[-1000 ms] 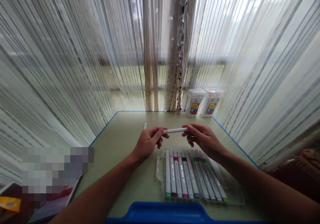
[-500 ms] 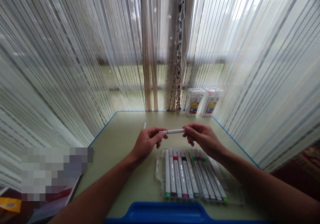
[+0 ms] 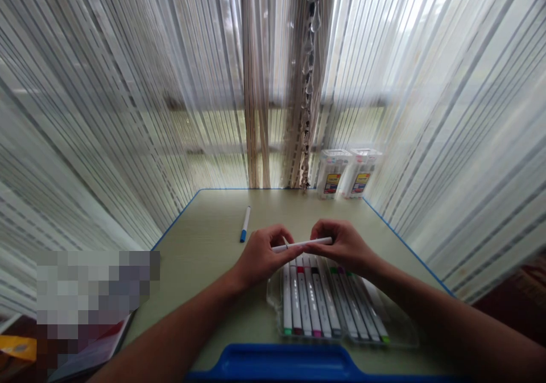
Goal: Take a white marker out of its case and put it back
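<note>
A white marker [image 3: 310, 242] lies nearly level between my two hands, above the far end of an open clear case [image 3: 275, 297]. My left hand [image 3: 267, 252] pinches its left end, where a thin dark ring shows. On the right part, my right hand [image 3: 341, 243] grips the barrel with thumb and fingers. Several white markers [image 3: 313, 306] with coloured ends lie side by side in the case, their far ends partly hidden by my hands. Left of my left hand, a white marker with a blue end [image 3: 245, 225] rests on the table.
Two clear marker boxes [image 3: 333, 172] with yellow labels stand at the table's back right. The pale table [image 3: 191, 292] has a blue rim and a blue tray-like front edge [image 3: 285, 363]. String curtains [image 3: 128, 87] hang around it. A blurred-out patch [image 3: 94, 297] covers things at left.
Both hands have come lower and nearer each other with the marker. My right hand has slid inward along it. The blue-ended marker now shows in full.
</note>
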A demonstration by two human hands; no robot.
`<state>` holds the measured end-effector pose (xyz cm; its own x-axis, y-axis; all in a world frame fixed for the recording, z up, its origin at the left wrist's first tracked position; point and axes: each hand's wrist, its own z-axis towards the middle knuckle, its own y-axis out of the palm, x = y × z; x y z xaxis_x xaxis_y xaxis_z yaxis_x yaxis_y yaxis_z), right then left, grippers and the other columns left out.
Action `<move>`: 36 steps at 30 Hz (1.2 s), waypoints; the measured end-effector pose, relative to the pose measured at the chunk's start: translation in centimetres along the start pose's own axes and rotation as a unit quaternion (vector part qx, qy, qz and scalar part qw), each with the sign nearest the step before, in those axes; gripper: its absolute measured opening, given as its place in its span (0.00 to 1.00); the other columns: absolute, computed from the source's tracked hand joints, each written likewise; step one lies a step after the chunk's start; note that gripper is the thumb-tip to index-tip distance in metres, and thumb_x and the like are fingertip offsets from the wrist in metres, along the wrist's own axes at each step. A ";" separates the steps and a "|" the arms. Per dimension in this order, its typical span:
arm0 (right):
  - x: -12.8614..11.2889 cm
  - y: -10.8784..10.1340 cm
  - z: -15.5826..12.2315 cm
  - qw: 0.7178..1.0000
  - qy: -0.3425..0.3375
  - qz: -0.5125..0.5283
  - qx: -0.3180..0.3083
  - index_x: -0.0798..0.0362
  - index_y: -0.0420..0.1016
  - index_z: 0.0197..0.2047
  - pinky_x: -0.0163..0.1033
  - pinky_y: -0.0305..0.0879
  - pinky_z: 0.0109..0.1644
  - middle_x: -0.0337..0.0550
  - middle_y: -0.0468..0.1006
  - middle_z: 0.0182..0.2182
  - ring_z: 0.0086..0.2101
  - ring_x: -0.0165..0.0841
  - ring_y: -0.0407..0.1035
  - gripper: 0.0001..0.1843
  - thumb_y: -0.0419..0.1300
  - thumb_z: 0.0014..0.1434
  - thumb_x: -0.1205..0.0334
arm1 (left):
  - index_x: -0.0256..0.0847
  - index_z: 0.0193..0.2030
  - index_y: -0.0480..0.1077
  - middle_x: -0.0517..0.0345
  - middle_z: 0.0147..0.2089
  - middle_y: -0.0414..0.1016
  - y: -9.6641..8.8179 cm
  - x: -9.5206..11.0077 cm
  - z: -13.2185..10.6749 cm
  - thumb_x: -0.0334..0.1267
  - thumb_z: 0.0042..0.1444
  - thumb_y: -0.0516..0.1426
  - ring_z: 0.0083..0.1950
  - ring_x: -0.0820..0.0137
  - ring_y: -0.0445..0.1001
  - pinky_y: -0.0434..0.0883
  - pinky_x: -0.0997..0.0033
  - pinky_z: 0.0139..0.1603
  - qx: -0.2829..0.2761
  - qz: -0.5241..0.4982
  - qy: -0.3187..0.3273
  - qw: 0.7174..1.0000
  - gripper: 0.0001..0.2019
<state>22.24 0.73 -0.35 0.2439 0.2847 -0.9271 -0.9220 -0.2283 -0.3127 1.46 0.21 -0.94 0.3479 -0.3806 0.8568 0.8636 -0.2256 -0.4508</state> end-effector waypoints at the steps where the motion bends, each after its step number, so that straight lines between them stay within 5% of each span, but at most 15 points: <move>1: 0.0 0.0 0.0 1.000 -0.001 -0.001 0.000 0.56 0.71 0.24 0.31 0.53 0.21 0.33 0.67 0.18 0.20 0.24 0.58 0.20 0.73 0.39 0.50 | 0.36 0.32 0.73 0.61 0.24 0.69 0.0 0.0 0.0 0.51 0.50 0.62 0.24 0.75 0.62 0.56 0.76 0.24 -0.003 0.006 0.000 1.000 0.17; 8: 0.2 -0.5 0.2 0.988 0.029 0.152 -0.009 0.57 0.78 0.37 0.33 0.59 0.21 0.41 0.76 0.24 0.18 0.25 0.62 0.16 0.66 0.52 0.52 | 0.34 0.33 0.75 0.59 0.25 0.70 -0.6 -0.3 0.5 0.49 0.54 0.59 0.26 0.76 0.63 0.58 0.76 0.25 0.038 -0.042 0.000 0.998 0.16; 15: 0.2 -1.0 0.7 0.951 0.071 0.302 0.006 0.57 0.79 0.43 0.33 0.64 0.23 0.49 0.81 0.32 0.22 0.28 0.71 0.16 0.65 0.55 0.54 | 0.34 0.46 0.72 0.56 0.31 0.73 -0.9 -0.7 0.9 0.46 0.58 0.56 0.19 0.80 0.60 0.57 0.78 0.18 0.066 -0.202 -0.009 0.977 0.17; 26: 0.5 -1.1 1.1 0.959 0.051 0.277 0.032 0.58 0.77 0.39 0.31 0.63 0.21 0.48 0.82 0.29 0.20 0.28 0.71 0.17 0.63 0.56 0.51 | 0.30 0.50 0.71 0.49 0.35 0.75 -1.2 -0.3 0.9 0.41 0.61 0.54 0.22 0.78 0.64 0.63 0.76 0.21 0.055 -0.235 -0.002 0.970 0.17; 36: 0.2 -0.6 0.4 0.994 0.009 0.111 -0.015 0.58 0.76 0.33 0.31 0.63 0.23 0.42 0.78 0.24 0.20 0.26 0.68 0.15 0.68 0.50 0.54 | 0.34 0.34 0.69 0.60 0.27 0.70 -0.7 -0.4 0.5 0.42 0.52 0.62 0.24 0.77 0.64 0.61 0.78 0.24 0.025 -0.101 -0.016 0.994 0.12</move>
<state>22.69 1.27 -0.30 0.0413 0.2084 -0.9772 -0.9443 -0.3114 -0.1063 0.86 0.94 -0.79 0.1760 -0.3028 0.9367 0.9337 -0.2500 -0.2563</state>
